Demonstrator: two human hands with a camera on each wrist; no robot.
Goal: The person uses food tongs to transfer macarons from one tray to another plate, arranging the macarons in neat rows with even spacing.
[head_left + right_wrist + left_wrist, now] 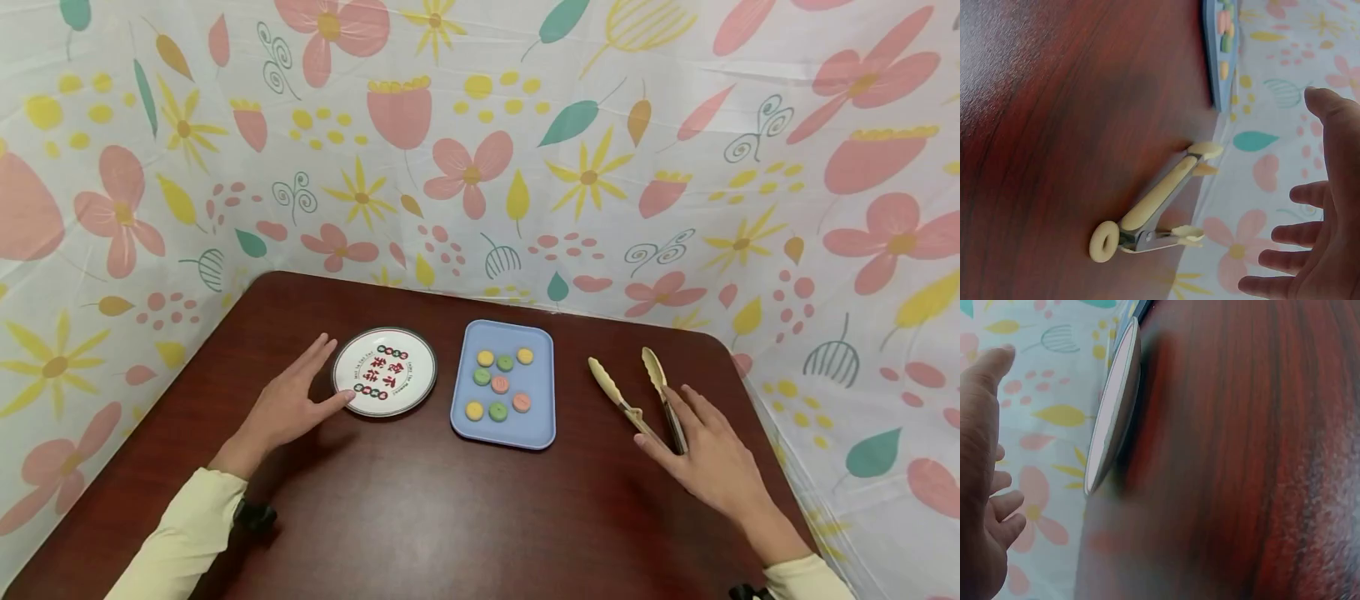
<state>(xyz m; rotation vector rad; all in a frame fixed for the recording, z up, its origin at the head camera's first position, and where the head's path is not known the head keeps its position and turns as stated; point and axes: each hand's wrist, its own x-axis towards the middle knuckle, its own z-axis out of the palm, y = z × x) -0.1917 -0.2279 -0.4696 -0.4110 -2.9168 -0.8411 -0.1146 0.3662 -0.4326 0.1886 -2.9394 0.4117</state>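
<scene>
My left hand (288, 408) is held with fingers extended at the left edge of a round white plate (412, 350) printed with red and green figures. Seen from the left wrist, that hand (982, 487) is empty, and the plate (1113, 406) appears edge-on. At the right, my right hand (712, 458) hovers over the handle end of beige and metal tongs (617, 390), its fingers spread. The right wrist view shows the tongs (1159, 197) lying spread on the table, apart from the fingers (1297, 234). Neither hand holds anything.
Between plate and tongs lies a blue rectangular tray (510, 335) bearing several small yellow, green and pink discs (500, 384). Everything stands on a dark brown wooden table (480, 517). A flower-patterned curtain (480, 100) closes off the back and both sides.
</scene>
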